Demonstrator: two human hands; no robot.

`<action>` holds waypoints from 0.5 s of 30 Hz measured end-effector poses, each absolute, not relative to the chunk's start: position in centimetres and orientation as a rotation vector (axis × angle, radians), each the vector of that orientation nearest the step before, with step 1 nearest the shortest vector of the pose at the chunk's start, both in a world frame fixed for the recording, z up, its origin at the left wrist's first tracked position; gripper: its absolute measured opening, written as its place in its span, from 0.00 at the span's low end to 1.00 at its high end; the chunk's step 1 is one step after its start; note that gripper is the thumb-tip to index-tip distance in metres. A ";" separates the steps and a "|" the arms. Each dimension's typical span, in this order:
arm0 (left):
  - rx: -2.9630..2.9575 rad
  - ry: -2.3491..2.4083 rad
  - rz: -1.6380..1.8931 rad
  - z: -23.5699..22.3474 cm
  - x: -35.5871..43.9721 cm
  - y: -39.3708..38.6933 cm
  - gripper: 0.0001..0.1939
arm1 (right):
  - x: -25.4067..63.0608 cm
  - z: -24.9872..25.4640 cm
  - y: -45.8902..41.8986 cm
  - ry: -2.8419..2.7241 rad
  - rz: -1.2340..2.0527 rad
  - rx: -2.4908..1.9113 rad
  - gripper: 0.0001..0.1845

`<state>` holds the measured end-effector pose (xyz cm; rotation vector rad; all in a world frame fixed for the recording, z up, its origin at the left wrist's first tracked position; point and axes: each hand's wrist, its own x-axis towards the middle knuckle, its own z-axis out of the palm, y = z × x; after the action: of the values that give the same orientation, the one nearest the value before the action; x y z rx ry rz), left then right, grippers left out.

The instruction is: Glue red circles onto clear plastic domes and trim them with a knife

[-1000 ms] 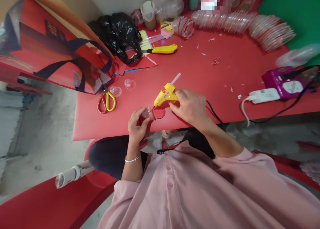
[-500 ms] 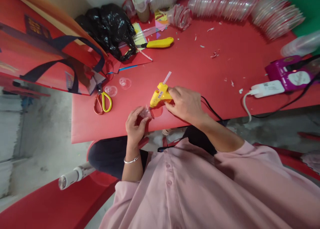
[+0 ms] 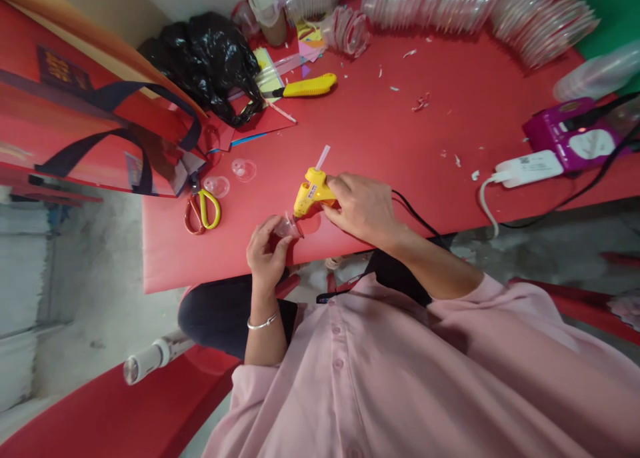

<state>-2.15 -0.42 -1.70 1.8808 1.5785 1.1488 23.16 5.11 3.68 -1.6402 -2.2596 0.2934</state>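
Note:
My right hand (image 3: 363,206) is closed around the handle of a yellow hot glue gun (image 3: 311,193). A pale glue stick (image 3: 323,157) sticks out of its back end, and its nozzle points down to the left. Between the thumb and fingers of my left hand (image 3: 267,250) is a small clear plastic cup (image 3: 289,227), tilted near the table's front edge. The nozzle is at this cup; whether it touches I cannot tell. Two clear plastic lids (image 3: 244,170) lie to the left, by scissors (image 3: 203,211) with one red and one yellow handle.
On the red table (image 3: 380,131) lie a yellow utility knife (image 3: 310,86), a black plastic bag (image 3: 210,61) and paper scraps. Stacked clear cups (image 3: 435,8) line the back. A purple power adapter (image 3: 575,141) with cables sits at right. A red paper bag (image 3: 85,111) stands at left.
The view has shifted slightly, so the table things appear a little further left. Both hands keep their hold, with the glue gun's nozzle still at the cup.

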 end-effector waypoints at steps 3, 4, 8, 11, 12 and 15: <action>1.856 1.567 1.207 -1.6 -2.0 -0.4 0.20 | 23.1 3.6 5.1 -2.261 0.286 -1.632 0.20; 1.852 1.557 1.214 -1.6 -2.0 -0.4 0.21 | 23.1 3.6 5.1 -2.262 0.283 -1.629 0.20; 1.853 1.530 1.226 -1.5 -1.9 -0.4 0.21 | 23.0 3.5 5.1 -2.268 0.283 -1.627 0.21; 1.858 1.533 1.217 -1.5 -2.0 -0.4 0.21 | 23.0 3.5 5.2 -2.277 0.287 -1.617 0.21; 1.862 1.538 1.214 -1.5 -2.0 -0.4 0.21 | 23.1 3.5 5.2 -2.279 0.288 -1.614 0.21; 1.869 1.567 1.197 -1.5 -2.0 -0.4 0.21 | 23.1 3.5 5.2 -2.281 0.280 -1.617 0.21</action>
<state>-2.00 -0.38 -1.50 1.8693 1.5666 1.1968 23.06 5.24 3.47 -1.6167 -2.2808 0.2799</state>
